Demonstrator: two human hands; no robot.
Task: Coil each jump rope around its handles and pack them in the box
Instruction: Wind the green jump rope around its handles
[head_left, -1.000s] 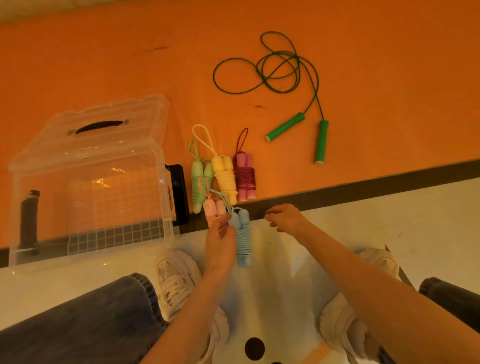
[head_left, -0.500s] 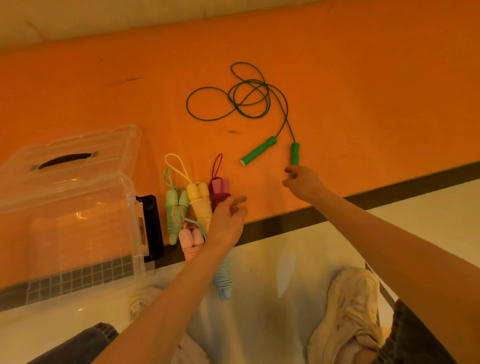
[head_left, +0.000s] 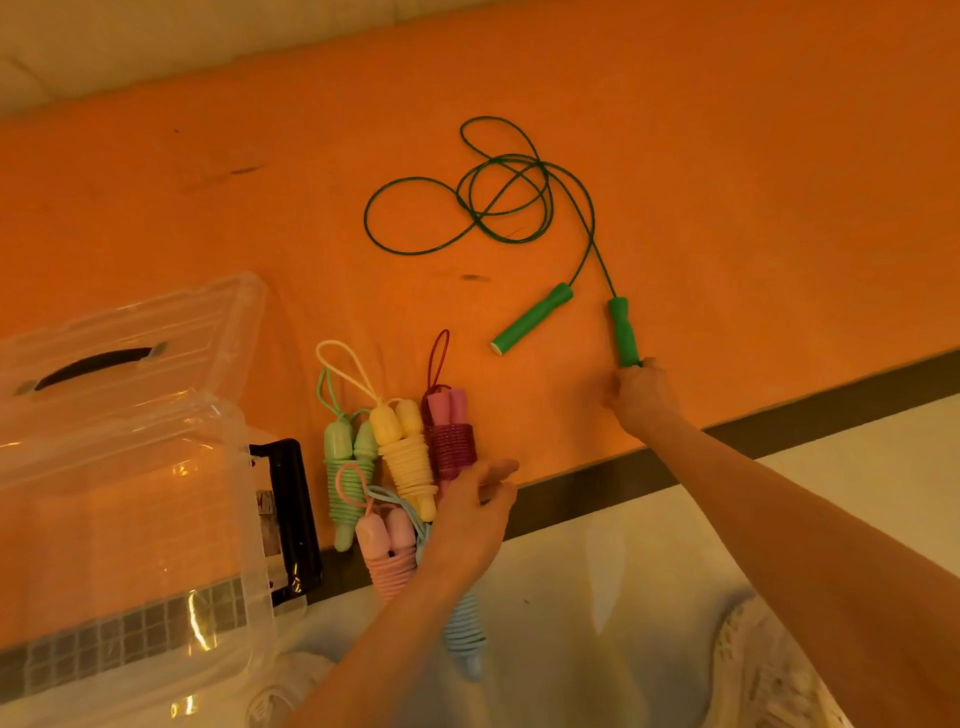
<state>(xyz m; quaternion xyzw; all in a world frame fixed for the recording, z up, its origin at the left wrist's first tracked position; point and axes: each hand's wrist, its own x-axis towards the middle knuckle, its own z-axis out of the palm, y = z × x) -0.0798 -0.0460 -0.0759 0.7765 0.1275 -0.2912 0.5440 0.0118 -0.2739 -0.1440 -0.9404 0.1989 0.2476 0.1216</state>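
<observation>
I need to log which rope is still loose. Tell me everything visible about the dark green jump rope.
The dark green jump rope lies uncoiled on the orange floor, its thin cord in loose overlapping loops. It has two bright green handles that look like foam; one handle lies free, and the right hand holds the near end of the other handle.

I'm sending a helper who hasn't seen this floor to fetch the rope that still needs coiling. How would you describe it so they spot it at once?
Start at the orange mat and look to its far side, beyond the row of pastel bundles. The dark green jump rope sprawls there in loose loops, with two bright green handles; the right hand grips one. It alone is uncoiled.
</observation>
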